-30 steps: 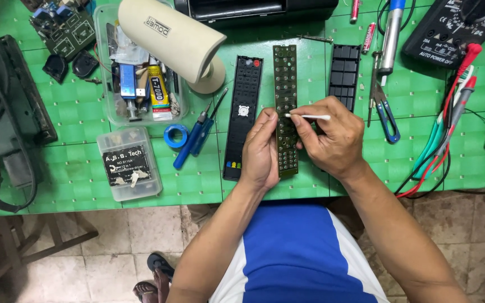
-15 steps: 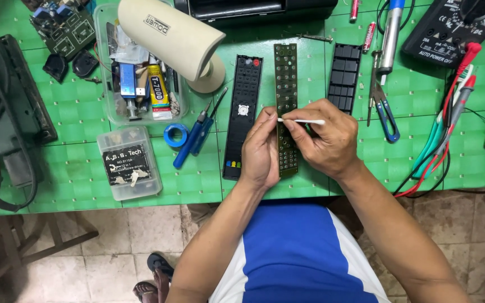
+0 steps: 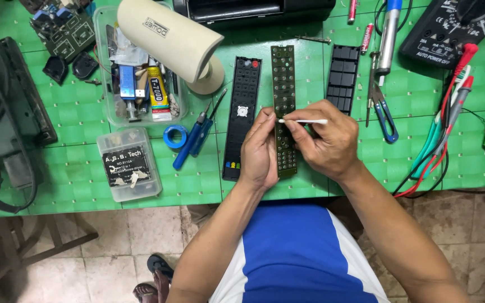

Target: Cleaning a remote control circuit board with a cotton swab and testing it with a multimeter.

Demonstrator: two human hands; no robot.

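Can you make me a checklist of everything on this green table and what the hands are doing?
Surface: green gridded mat.
Job's things: long circuit board; white swab touching it.
Clutter: black remote shell, button pad, clear box, blue screwdriver, multimeter.
Grippers: left hand steadies board; right hand pinches swab.
Cables: red and green leads.
Surroundings: tiled floor.

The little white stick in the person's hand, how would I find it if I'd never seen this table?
Start at the green gridded table and find the long, narrow green circuit board lying lengthwise in the middle. The left hand steadies that board; the right hand pinches the thin white stick lying crosswise over it. It is the only white, pin-thin thing there, unlike the blue screwdrivers nearby.
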